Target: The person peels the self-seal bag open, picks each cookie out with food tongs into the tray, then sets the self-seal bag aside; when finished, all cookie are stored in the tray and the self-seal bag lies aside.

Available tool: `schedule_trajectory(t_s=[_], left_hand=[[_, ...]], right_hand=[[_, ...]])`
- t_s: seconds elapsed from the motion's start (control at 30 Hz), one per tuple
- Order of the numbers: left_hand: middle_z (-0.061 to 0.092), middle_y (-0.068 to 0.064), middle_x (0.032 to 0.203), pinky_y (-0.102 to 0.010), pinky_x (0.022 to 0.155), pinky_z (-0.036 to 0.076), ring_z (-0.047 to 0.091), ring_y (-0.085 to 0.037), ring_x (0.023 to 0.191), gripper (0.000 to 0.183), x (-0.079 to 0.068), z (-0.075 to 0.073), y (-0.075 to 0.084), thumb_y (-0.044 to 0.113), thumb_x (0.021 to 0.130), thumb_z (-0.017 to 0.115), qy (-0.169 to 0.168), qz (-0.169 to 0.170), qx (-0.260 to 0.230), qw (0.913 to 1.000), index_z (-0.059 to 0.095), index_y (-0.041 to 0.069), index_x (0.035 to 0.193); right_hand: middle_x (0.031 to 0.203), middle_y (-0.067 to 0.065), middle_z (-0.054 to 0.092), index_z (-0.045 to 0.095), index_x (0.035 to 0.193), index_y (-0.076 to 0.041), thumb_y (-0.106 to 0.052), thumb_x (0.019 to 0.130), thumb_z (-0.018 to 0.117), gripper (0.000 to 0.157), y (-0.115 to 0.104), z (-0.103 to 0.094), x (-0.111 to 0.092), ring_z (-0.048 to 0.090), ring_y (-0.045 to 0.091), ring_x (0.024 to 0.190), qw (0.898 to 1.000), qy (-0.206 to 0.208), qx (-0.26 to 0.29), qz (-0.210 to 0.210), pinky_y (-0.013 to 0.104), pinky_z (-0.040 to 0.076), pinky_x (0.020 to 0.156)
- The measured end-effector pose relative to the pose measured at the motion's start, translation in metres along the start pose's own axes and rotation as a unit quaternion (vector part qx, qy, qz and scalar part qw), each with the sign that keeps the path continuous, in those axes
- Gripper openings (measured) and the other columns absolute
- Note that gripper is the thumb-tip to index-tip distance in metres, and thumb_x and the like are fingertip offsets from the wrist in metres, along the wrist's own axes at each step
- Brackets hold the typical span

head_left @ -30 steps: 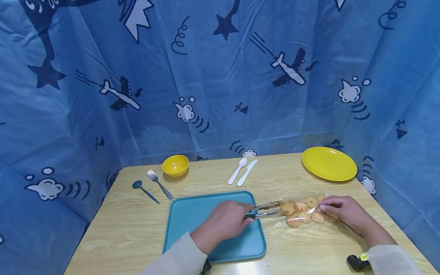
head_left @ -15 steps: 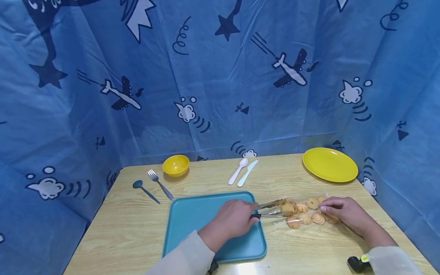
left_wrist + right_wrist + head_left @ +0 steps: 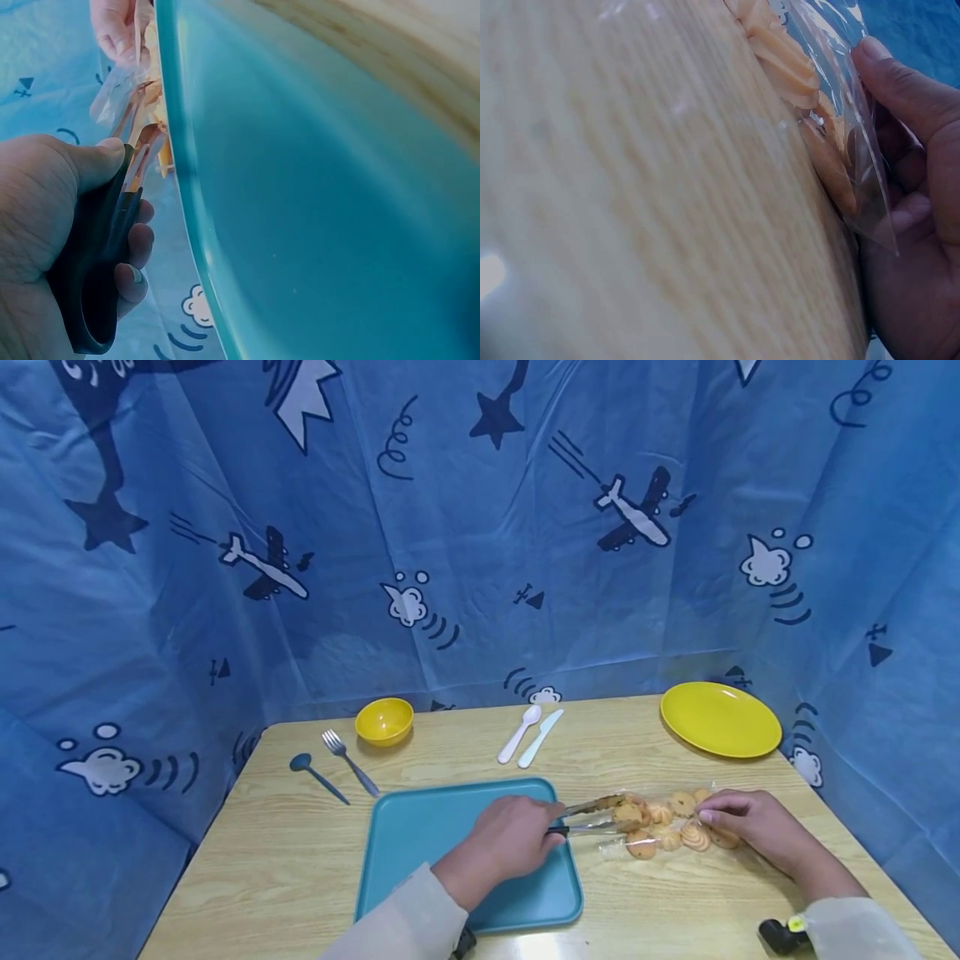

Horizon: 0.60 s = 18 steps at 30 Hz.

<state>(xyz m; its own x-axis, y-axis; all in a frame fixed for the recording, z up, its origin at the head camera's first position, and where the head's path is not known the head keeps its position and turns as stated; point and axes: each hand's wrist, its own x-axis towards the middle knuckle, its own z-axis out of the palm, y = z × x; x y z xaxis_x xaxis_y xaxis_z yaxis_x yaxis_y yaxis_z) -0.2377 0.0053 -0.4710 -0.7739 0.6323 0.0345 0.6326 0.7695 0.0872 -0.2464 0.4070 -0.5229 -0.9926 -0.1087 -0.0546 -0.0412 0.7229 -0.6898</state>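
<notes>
My left hand [image 3: 504, 839] grips metal tongs [image 3: 588, 807] by their black handles [image 3: 96, 255], reaching over the right side of a teal tray [image 3: 420, 827]. The tips of the tongs lie at the left end of a clear plastic bag [image 3: 611, 850] with several round cookies [image 3: 694, 837] in it. A cookie [image 3: 628, 814] is at the tips; whether they pinch it I cannot tell. With thumb and fingers my right hand [image 3: 750, 827] pinches the bag's upper film. In the right wrist view, the thumb presses on the clear film [image 3: 866, 150], beside the cookies [image 3: 784, 64].
Along the back stand a yellow bowl [image 3: 384, 723] and a yellow plate [image 3: 720, 720]. A white spoon [image 3: 517, 735] and pale knife [image 3: 540, 739] lie between them. A fork [image 3: 349, 762] and dark blue spoon [image 3: 318, 778] lie left of the tray. Blue patterned cloth [image 3: 465, 552] surrounds the table.
Since a second ago, my left hand has shifted slightly right with the tongs, whose tips stay by the bag's left end. The right hand has hardly moved.
</notes>
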Motion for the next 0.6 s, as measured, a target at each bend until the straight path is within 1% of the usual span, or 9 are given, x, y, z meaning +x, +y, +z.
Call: schedule_trajectory(t_s=[0.17,0.37,0.47,0.6], left_hand=[[0.073,0.009,0.123,-0.030,0.074,0.056,0.071,-0.011,0.094,0.047,-0.001,-0.002,-0.001,0.048,0.102,0.058,0.002,-0.003,-0.004,1.0000,0.059,0.029,0.144],[0.074,0.009,0.121,-0.030,0.075,0.056,0.071,-0.011,0.095,0.046,-0.003,-0.005,-0.002,0.047,0.102,0.060,0.008,0.002,0.000,1.0000,0.060,0.029,0.144],[0.073,0.009,0.122,-0.031,0.075,0.056,0.071,-0.011,0.094,0.046,-0.006,-0.007,-0.003,0.046,0.101,0.060,0.005,0.003,-0.007,1.0000,0.059,0.029,0.144],[0.070,0.009,0.130,-0.033,0.083,0.058,0.071,-0.012,0.104,0.047,-0.015,-0.012,-0.010,0.046,0.101,0.060,0.004,0.002,-0.009,0.9999,0.059,0.028,0.145]], right_hand=[[0.125,0.005,0.070,0.079,0.112,-0.024,-0.049,0.094,0.070,0.032,-0.001,-0.001,0.000,0.056,-0.006,0.107,1.000,-0.003,0.003,0.002,0.027,0.048,0.093],[0.124,0.004,0.071,0.079,0.111,-0.022,-0.048,0.095,0.070,0.032,-0.001,-0.002,0.000,0.056,-0.008,0.105,1.000,-0.002,0.009,-0.002,0.021,0.048,0.090],[0.123,0.004,0.071,0.079,0.111,-0.022,-0.047,0.095,0.070,0.031,0.000,-0.002,0.000,0.056,-0.009,0.104,1.000,-0.003,0.013,-0.003,0.020,0.048,0.090],[0.124,0.004,0.071,0.079,0.112,-0.022,-0.048,0.095,0.070,0.032,0.000,-0.001,0.000,0.056,-0.008,0.105,1.000,-0.007,0.015,0.002,0.022,0.048,0.091]])
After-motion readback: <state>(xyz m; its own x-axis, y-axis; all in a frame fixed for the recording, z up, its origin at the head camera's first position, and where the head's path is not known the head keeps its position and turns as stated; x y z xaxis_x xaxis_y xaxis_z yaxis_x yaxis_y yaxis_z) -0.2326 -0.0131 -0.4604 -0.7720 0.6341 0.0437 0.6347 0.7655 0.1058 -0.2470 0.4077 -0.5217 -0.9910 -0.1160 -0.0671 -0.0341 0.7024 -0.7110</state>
